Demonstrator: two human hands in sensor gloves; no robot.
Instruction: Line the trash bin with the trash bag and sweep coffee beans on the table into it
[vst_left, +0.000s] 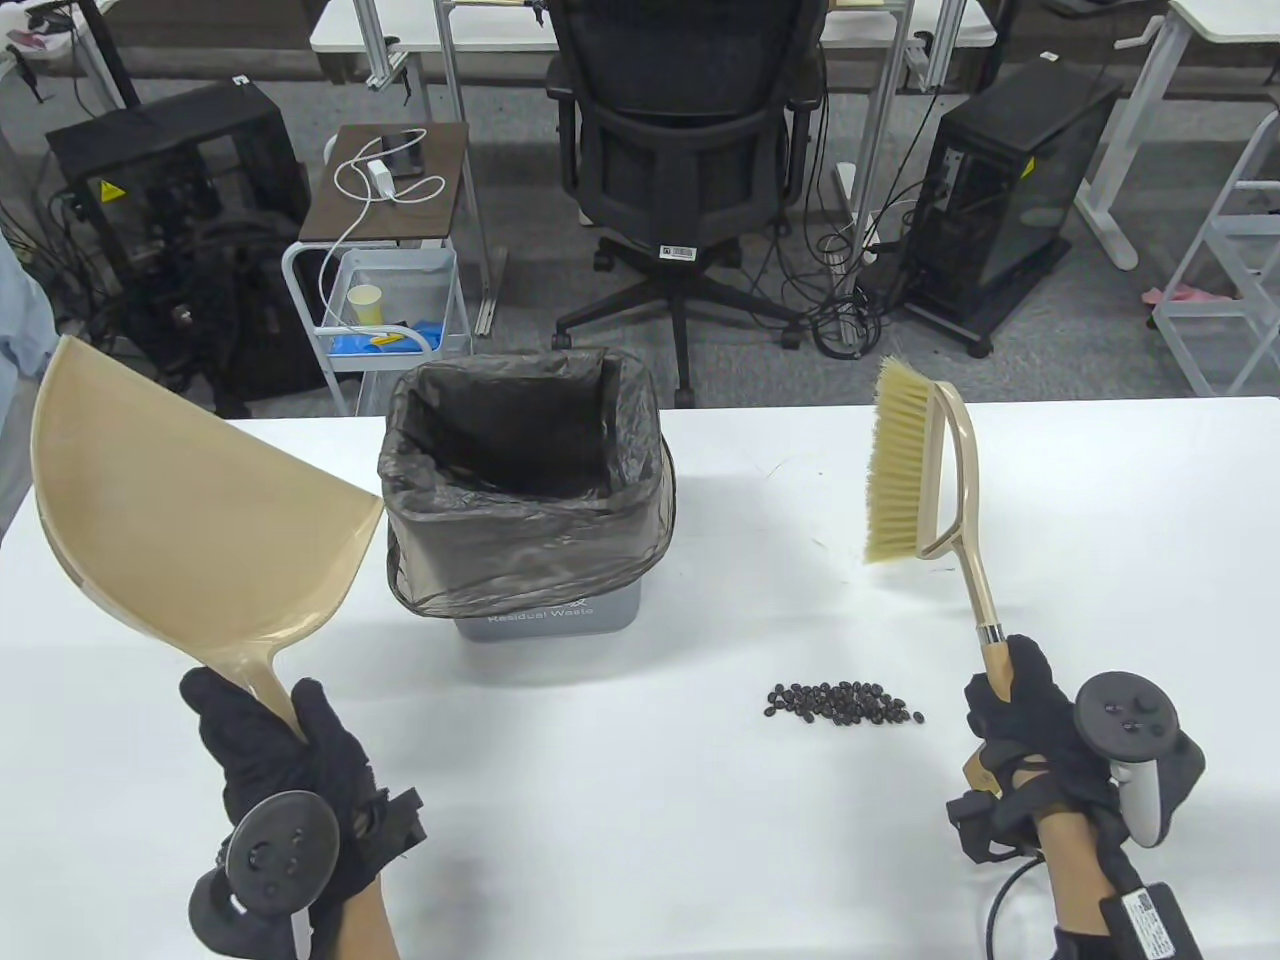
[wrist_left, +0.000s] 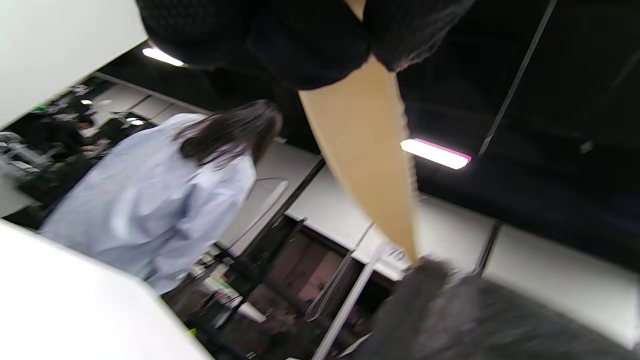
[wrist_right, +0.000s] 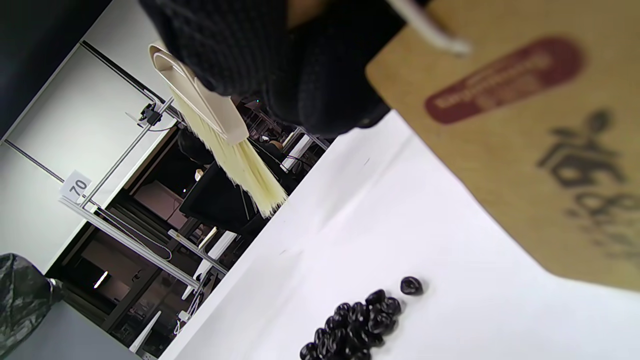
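Gripping the tan dustpan (vst_left: 190, 510) by its handle, the left hand (vst_left: 275, 745) has its fingers curled around it over the near left part of the tabletop (vst_left: 620, 830), the pan lifted clear of the surface with its wide mouth pointing up and away toward the far left corner. Just right of the pan, near the far edge, stands the grey trash bin (vst_left: 545, 618), lined with a dark trash bag (vst_left: 520, 470) whose top is folded down over the rim. Further right, toward the near edge, the coffee beans (vst_left: 843, 703) lie in a short row on the bare white surface, well apart from the bin. Beyond them the hand brush (vst_left: 905, 465) is held raised, bristles facing left. At the near right, the right hand (vst_left: 1025, 720) is clamped around the brush's wooden handle
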